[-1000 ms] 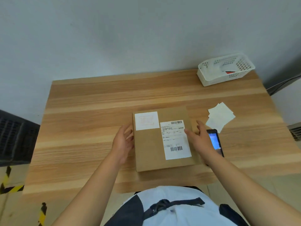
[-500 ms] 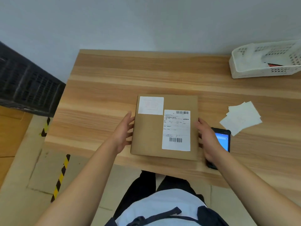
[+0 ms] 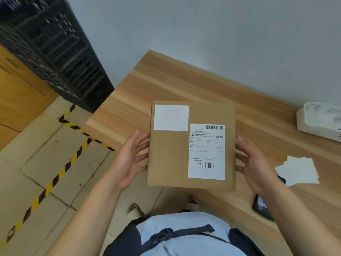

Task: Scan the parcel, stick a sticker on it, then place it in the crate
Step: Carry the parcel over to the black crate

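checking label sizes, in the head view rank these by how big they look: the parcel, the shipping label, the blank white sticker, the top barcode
1. parcel
2. shipping label
3. blank white sticker
4. top barcode

All lie on the parcel's one face, so nearness to the camera hardly skews the order.

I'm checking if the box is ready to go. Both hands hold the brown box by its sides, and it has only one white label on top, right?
Not quite. The head view shows two white labels on the brown box: a plain sticker and a barcode label. The left hand and right hand do hold its sides.
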A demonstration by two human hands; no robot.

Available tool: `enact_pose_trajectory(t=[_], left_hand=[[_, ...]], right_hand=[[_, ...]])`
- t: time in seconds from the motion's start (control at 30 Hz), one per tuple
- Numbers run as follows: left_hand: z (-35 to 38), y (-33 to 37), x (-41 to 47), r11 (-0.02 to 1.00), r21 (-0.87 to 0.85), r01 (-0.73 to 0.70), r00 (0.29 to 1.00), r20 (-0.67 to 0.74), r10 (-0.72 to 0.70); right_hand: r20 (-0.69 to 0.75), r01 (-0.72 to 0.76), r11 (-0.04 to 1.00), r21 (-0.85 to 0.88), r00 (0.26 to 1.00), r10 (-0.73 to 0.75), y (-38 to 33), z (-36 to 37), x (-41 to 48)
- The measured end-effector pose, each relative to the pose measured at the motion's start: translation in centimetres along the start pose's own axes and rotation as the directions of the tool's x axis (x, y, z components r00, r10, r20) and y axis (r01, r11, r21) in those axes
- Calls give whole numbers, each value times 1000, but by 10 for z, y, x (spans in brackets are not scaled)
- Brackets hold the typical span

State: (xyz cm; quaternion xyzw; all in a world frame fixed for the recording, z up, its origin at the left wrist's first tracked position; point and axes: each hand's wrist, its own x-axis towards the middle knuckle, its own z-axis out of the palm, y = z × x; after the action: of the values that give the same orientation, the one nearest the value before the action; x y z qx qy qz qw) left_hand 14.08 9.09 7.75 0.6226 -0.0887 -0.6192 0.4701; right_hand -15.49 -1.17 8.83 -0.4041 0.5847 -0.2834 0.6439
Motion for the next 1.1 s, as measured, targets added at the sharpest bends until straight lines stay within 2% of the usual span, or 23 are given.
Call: enact_pose_trajectory(t=[0.2, 0.43, 0.6, 0.87, 1.1], left_hand=[[-118, 22, -43, 972, -132, -195, 980, -59, 189], [-269, 24, -103, 912, -240, -333, 934, -219, 283], [-338, 21, -134, 872, -257, -417, 885, -334, 325], [-412, 24, -145, 853, -268, -449, 837, -460, 296], [-466, 92, -131, 848, -201, -490, 736, -616, 280]], right_hand=[[157, 153, 984, -89, 978, -138, -29, 120, -28], [442, 273, 942, -194, 882, -165, -40, 292, -65], [538, 260, 938, -227, 837, -102, -38, 371, -81], [639, 228, 940, -252, 769, -15, -38, 463, -70], [695, 187, 949, -252, 718, 43, -59, 585, -11]])
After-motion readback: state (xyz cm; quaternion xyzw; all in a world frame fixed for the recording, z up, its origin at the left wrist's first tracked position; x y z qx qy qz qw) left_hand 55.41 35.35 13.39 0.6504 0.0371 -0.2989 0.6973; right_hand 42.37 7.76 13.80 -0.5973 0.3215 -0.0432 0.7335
